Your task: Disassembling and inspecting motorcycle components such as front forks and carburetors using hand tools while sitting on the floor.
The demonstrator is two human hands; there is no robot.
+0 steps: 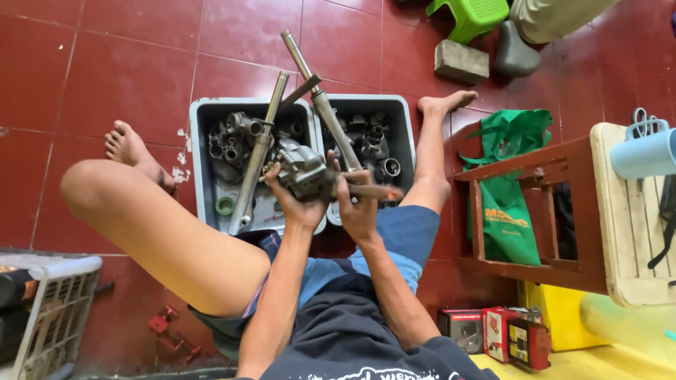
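- Two hands up over the near edge of the trays, close together, both closed on parts.
- Left hand cups a grey cast-metal housing from below, fingers wrapped round it.
- Right hand gripped on a brown tool handle lying roughly level, tip pointing toward the person's right leg; the working end meets the housing.
- Housing sits just above the gap between the two trays, at their near edge.
- Left grey tray on the red tile floor: pile of small dark metal parts at its far side, a green ring near its near-left corner.
- Long metal tube leans across the left tray, lower end at the near edge, top past the far edge.
- Second tube runs diagonally from beyond the far edge down into the right grey tray, which also holds metal parts.
- Bare feet either side of the trays.
- Wooden stool frame and green bag to the right of the right leg; green plastic stool and a grey brick well beyond.
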